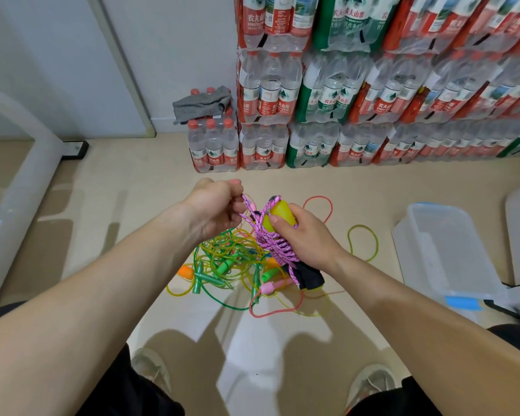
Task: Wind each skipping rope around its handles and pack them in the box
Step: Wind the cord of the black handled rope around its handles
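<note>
Left grip (213, 205): fingers curled, pinched tight on a loose strand of the pink braided skipping rope with black flecks (278, 246); held up just left of the bundle.
Right grip (300, 235): clamped round the rope's yellow plastic handles (278, 216), thumb laid across the front, fingers wrapped behind.
Winding: many turns of pink cord lie close together round the handles below my thumb. One strand runs from the yellow tops across to my left grip.
Handle ends: black lower ends (309, 277) stick out beneath my right palm, with a few cord turns crossing them.
Position: the bundle is in the air between both grips, above the floor and over the pile.
Pile: tangle of thin plastic skipping ropes (225, 259) in green, yellow and pink-red, with green, orange and pink handles; it lies on the beige floor (102, 205) under my hands.
Strays: a red loop and a yellow-green loop reach out of the tangle to the right.
Box: clear plastic storage box with blue clips (445, 250), on the floor to my right, apart from the pile, top open.
Wall side: shrink-wrapped packs of water bottles (373, 85), red and green labels, stacked high. A crumpled grey cloth (203, 105) sits on the low pack at the left end.
Feet: two pale shoes (150, 367) at the bottom of the view.
</note>
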The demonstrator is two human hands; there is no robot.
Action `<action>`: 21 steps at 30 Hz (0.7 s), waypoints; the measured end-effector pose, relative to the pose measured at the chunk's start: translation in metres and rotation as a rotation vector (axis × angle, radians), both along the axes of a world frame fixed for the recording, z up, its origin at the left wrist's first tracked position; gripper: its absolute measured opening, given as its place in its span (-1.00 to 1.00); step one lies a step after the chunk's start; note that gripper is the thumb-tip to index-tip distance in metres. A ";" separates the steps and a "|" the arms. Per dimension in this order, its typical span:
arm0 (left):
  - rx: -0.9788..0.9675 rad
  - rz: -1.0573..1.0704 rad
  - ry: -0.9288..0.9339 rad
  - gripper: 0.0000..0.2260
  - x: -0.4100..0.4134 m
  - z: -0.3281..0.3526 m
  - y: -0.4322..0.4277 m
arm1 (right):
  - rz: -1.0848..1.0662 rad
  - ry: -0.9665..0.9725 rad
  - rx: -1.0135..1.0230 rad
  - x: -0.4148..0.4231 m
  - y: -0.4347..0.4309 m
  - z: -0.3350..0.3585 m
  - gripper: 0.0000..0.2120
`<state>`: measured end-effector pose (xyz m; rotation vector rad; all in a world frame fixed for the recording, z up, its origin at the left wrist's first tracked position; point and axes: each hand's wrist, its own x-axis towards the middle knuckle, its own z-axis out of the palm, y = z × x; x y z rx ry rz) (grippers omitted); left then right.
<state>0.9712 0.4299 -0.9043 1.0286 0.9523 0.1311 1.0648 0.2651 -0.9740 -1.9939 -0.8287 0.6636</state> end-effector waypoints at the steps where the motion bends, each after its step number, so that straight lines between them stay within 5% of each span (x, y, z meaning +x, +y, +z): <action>1: 0.013 0.039 -0.030 -0.82 0.001 -0.001 0.000 | -0.007 0.002 0.009 0.000 0.000 0.000 -0.74; 6: 0.137 -0.010 -0.267 -0.83 0.004 0.000 -0.005 | -0.104 0.117 0.058 -0.001 0.002 -0.002 -0.65; 13: 0.419 -0.379 -0.511 -0.89 0.005 0.016 -0.037 | -0.199 0.496 -0.080 0.013 -0.002 -0.028 -0.23; 21: 0.577 -0.403 -0.286 -0.87 0.030 0.020 -0.062 | -0.348 0.579 -0.026 0.009 -0.046 0.001 -0.39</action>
